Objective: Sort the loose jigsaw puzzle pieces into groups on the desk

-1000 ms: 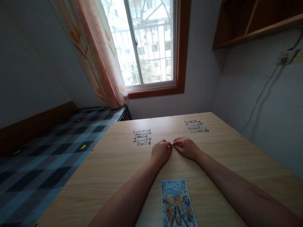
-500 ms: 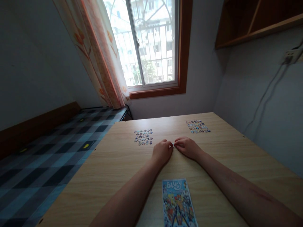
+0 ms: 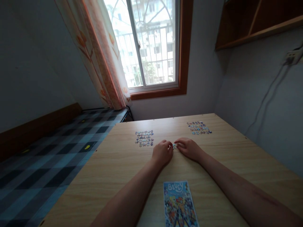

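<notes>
Small light-blue jigsaw puzzle pieces (image 3: 174, 146) lie on the table between my two hands, partly covered by fingertips. My left hand (image 3: 163, 152) is curled, its thumb and forefinger closed on the left edge of the pieces. From the other side my right hand (image 3: 188, 147) holds the right edge with bent fingers; the exact grip is too small to see. Behind my left hand sits a group of loose puzzle pieces in rows (image 3: 144, 138). A second group of pieces in rows (image 3: 199, 128) lies farther back on the right.
A colourful picture sheet marked "Bluey" (image 3: 180, 205) lies on the wooden table (image 3: 113, 176) between my forearms. To the left stands a bed with a checked cover (image 3: 59, 154). A window (image 3: 151, 47) and curtain (image 3: 94, 53) are behind; a wall shelf (image 3: 255, 28) hangs upper right.
The fingertips of both hands have parted slightly, and more of the light-blue pieces shows between them. The rows of pieces and the picture sheet lie as before; the view has shifted a little.
</notes>
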Tool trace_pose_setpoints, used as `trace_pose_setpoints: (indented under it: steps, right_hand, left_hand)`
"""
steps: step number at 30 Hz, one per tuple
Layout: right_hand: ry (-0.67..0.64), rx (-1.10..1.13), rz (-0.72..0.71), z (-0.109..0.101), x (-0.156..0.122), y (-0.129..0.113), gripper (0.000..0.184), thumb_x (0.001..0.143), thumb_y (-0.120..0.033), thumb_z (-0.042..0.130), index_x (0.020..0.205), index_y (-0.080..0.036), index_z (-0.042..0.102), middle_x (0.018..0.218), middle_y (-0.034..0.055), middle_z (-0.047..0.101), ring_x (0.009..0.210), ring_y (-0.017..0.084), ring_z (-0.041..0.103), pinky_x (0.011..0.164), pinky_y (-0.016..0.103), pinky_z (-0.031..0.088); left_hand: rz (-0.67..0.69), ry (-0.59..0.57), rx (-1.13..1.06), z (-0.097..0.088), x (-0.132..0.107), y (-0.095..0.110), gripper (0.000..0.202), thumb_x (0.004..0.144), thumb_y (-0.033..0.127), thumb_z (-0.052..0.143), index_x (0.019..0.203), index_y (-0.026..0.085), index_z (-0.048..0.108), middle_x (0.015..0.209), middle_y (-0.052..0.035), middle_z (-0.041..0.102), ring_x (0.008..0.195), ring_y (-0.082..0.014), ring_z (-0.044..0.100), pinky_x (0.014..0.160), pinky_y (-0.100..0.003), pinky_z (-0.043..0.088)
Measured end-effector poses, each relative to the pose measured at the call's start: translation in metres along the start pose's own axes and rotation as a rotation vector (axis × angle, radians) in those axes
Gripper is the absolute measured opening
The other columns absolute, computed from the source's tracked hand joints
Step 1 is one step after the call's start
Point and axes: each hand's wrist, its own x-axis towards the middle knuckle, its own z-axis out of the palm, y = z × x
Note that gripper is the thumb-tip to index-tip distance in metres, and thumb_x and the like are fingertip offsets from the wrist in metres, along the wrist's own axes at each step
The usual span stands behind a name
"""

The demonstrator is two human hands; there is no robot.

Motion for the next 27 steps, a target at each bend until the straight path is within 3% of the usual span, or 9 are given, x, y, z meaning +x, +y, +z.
trace_pose_setpoints:
  steps: [4, 7, 11, 14, 18, 27]
  right_hand:
    - [-0.007, 0.001, 0.006, 0.0, 0.0, 0.001, 0.022, 0.085, -0.021, 0.057, 0.101, -0.021, 0.072, 0.102, 0.0058, 0.07, 0.096, 0.018, 0.064, 0.09, 0.031, 0.048]
    - [0.002, 0.008, 0.022, 0.001, 0.0, 0.001, 0.026, 0.085, -0.021, 0.056, 0.106, -0.021, 0.071, 0.106, 0.0065, 0.07, 0.099, 0.019, 0.064, 0.092, 0.032, 0.048]
    - [0.01, 0.006, 0.042, 0.001, -0.001, 0.002, 0.032, 0.085, -0.02, 0.054, 0.115, -0.021, 0.067, 0.114, 0.0072, 0.068, 0.105, 0.019, 0.063, 0.096, 0.034, 0.048]
    - [0.007, -0.003, 0.05, 0.001, 0.0, 0.002, 0.032, 0.086, -0.02, 0.052, 0.115, -0.02, 0.067, 0.115, 0.0072, 0.067, 0.107, 0.02, 0.062, 0.097, 0.035, 0.047]
    - [0.02, 0.008, 0.042, 0.001, 0.001, 0.001, 0.033, 0.087, -0.02, 0.052, 0.116, -0.02, 0.067, 0.116, 0.0075, 0.067, 0.107, 0.02, 0.062, 0.098, 0.035, 0.047]
    - [0.021, 0.026, 0.069, 0.0, 0.002, -0.001, 0.033, 0.087, -0.019, 0.052, 0.116, -0.021, 0.067, 0.116, 0.0073, 0.068, 0.107, 0.02, 0.062, 0.098, 0.035, 0.047]
  left_hand:
    - [-0.014, 0.054, -0.007, -0.006, 0.002, -0.008, 0.024, 0.092, 0.033, 0.048, 0.092, 0.025, 0.071, 0.093, -0.0024, 0.069, 0.079, -0.015, 0.063, 0.074, -0.026, 0.046]
    - [-0.098, 0.138, 0.035, -0.017, 0.009, -0.02, 0.026, 0.092, 0.034, 0.047, 0.093, 0.024, 0.071, 0.096, -0.0026, 0.068, 0.081, -0.0152, 0.062, 0.077, -0.027, 0.046]
    - [-0.195, 0.284, 0.127, -0.042, 0.022, -0.053, 0.028, 0.092, 0.032, 0.046, 0.097, 0.024, 0.072, 0.1, -0.0052, 0.068, 0.097, -0.0201, 0.058, 0.09, -0.03, 0.043]
    - [-0.353, 0.34, 0.208, -0.061, 0.028, -0.085, 0.031, 0.088, 0.029, 0.046, 0.104, 0.023, 0.073, 0.11, -0.0076, 0.065, 0.105, -0.0243, 0.055, 0.098, -0.036, 0.04]
    - [-0.501, 0.227, 0.298, -0.072, 0.037, -0.12, 0.038, 0.089, 0.03, 0.042, 0.113, 0.028, 0.071, 0.133, -0.0088, 0.055, 0.12, -0.0307, 0.047, 0.1, -0.045, 0.038]
    - [-0.519, 0.013, 0.338, -0.067, 0.075, -0.159, 0.041, 0.087, 0.031, 0.041, 0.115, 0.038, 0.07, 0.148, -0.0034, 0.044, 0.136, -0.0316, 0.032, 0.11, -0.057, 0.022]
